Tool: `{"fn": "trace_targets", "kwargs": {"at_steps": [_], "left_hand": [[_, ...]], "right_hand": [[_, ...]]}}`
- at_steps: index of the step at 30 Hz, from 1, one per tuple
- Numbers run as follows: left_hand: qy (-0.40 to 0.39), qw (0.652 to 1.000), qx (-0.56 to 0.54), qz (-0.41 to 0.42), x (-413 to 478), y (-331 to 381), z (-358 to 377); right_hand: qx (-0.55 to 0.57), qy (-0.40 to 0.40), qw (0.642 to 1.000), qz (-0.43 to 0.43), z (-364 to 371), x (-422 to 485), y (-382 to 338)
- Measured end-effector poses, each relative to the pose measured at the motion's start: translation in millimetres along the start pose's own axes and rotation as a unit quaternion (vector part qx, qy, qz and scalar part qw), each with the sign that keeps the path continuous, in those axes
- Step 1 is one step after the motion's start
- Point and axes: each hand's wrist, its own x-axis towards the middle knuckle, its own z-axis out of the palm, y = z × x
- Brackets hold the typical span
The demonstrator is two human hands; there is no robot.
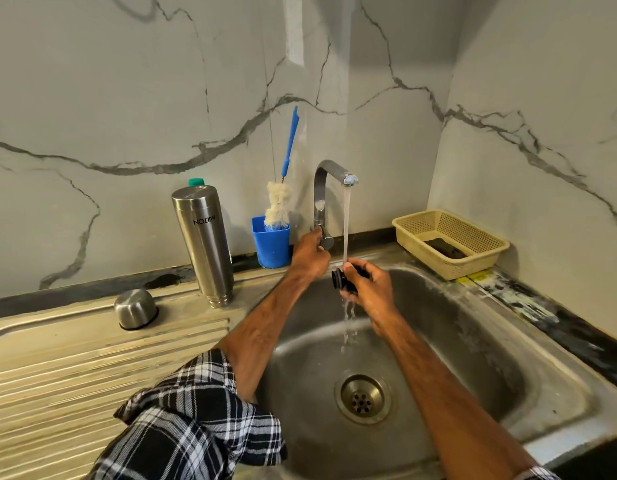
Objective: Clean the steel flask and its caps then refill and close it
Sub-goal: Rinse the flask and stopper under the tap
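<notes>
— The 2 hands?
— Left hand (pixel 310 252) grips the tap lever (pixel 324 237); right hand (pixel 369 285) holds the black inner cap (pixel 339 280) in curled fingers under the water (pixel 347 220).
— The steel flask (pixel 203 244)?
— Stands inverted, left of the left hand; steel cap (pixel 135 308) further left.

Grey-veined marble walls (pixel 127 98) (glossy) behind steel counter (pixel 58 375)

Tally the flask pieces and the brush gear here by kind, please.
Flask bodies: 1, the steel flask
Caps: 2, steel cap on the drainboard, black cap in the right hand
Brushes: 1, bottle brush
Brush holders: 1, blue cup
Total: 5
</notes>
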Motion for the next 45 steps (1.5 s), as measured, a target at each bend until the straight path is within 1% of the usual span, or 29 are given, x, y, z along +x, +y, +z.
{"fn": "trace_targets", "kwargs": {"at_steps": [5, 10, 13, 15, 17, 19, 20, 21, 22, 24, 25, 26, 27, 28, 29, 30, 31, 32, 33, 35, 37, 38, 39, 40, 42, 43, 45], "left_hand": [[-0.032, 0.999, -0.013, -0.001, 4.2, 0.0, 3.5], [-0.084, 0.996, 0.043, 0.004, 7.9, 6.4, -9.0], [-0.109, 0.992, 0.062, -0.001, -4.1, 2.3, -17.8], [-0.074, 0.995, 0.07, -0.005, -18.7, -2.2, -23.2], [-0.022, 0.999, 0.043, -0.005, -34.2, -8.0, -28.5], [0.017, 1.0, 0.009, 0.002, -50.7, -14.1, -36.0], [0.038, 0.999, -0.001, 0.009, -58.4, -16.9, -39.6], [0.058, 0.998, -0.007, 0.014, -64.7, -19.7, -41.9], [0.075, 0.997, -0.016, 0.014, -71.8, -22.4, -44.3], [0.091, 0.995, -0.027, 0.016, -85.4, -25.6, -47.6], [0.091, 0.995, -0.03, 0.017, -90.2, -26.9, -48.3], [0.087, 0.996, -0.03, 0.018, -94.4, -27.5, -48.8], [0.084, 0.996, -0.027, 0.024, -96.5, -29.2, -49.0], [0.082, 0.996, -0.025, 0.03, -98.5, -29.9, -49.0], [0.084, 0.996, -0.022, 0.036, -99.6, -30.6, -48.3], [0.086, 0.995, -0.021, 0.038, -100.6, -30.0, -47.9], [0.086, 0.995, -0.021, 0.04, -101.2, -30.5, -46.6], [0.082, 0.996, -0.022, 0.039, -101.4, -31.0, -44.9], [0.072, 0.996, -0.021, 0.038, -101.4, -32.8, -42.8], [0.048, 0.998, -0.019, 0.04, -101.7, -35.5, -38.1], [0.023, 0.998, -0.02, 0.052, -102.7, -38.4, -34.7], [0.007, 0.998, -0.021, 0.059, -103.3, -39.1, -33.7], [-0.002, 0.998, -0.017, 0.068, -103.0, -40.2, -32.6], [-0.006, 0.997, -0.005, 0.079, -102.4, -41.3, -32.4], [-0.002, 0.994, 0.016, 0.109, -102.9, -42.9, -33.3], [0.003, 0.993, 0.005, 0.117, -103.6, -43.6, -34.4], [0.01, 0.993, -0.067, 0.095, -104.5, -46.1, -38.6]], "right_hand": [[-0.015, 0.007, 1.0, -0.002, 1.3, 0.2, -0.7], [-0.075, 0.019, 0.997, -0.024, -0.3, 0.9, -2.4], [-0.136, 0.005, 0.99, -0.038, 2.1, -5.8, -3.1], [-0.211, -0.008, 0.973, -0.097, 5.3, -15.8, -8.9], [-0.281, -0.001, 0.941, -0.189, 10.1, -25.9, -21.2], [-0.297, 0.033, 0.915, -0.271, 18.1, -33.9, -31.3], [-0.292, 0.04, 0.911, -0.289, 20.8, -38.6, -32.9], [-0.3, 0.028, 0.911, -0.283, 20.8, -40.6, -29.0], [-0.329, -0.008, 0.912, -0.247, 21.5, -44.2, -24.7], [-0.419, -0.095, 0.892, -0.139, 17.0, -46.6, -13.9], [-0.43, -0.089, 0.89, -0.124, 14.6, -44.6, -14.3], [-0.409, -0.05, 0.902, -0.133, 13.2, -42.3, -17.4], [-0.381, 0.006, 0.911, -0.16, 12.1, -41.4, -21.8], [-0.365, 0.044, 0.909, -0.195, 11.9, -40.2, -24.4], [-0.367, 0.042, 0.908, -0.2, 11.7, -39.7, -24.5], [-0.382, 0.003, 0.908, -0.175, 12.1, -42.4, -23.6], [-0.405, -0.057, 0.903, -0.132, 11.5, -44.9, -17.2], [-0.429, -0.106, 0.891, -0.102, 10.6, -47.3, -12.2], [-0.432, -0.135, 0.886, -0.103, 10.8, -48.9, -9.3], [-0.405, -0.159, 0.889, -0.145, 11.5, -45.3, -13.3], [-0.379, -0.174, 0.894, -0.165, 15.4, -42.4, -20.5], [-0.386, -0.177, 0.889, -0.171, 16.3, -42.8, -22.9], [-0.391, -0.177, 0.887, -0.17, 15.6, -41.9, -22.1], [-0.384, -0.176, 0.893, -0.157, 14.6, -42.3, -22.5], [-0.346, -0.177, 0.914, -0.117, 10.8, -41.6, -24.9], [-0.324, -0.183, 0.922, -0.109, 8.5, -40.6, -27.1], [-0.279, -0.21, 0.932, -0.103, 3.1, -38.4, -31.0]]}}
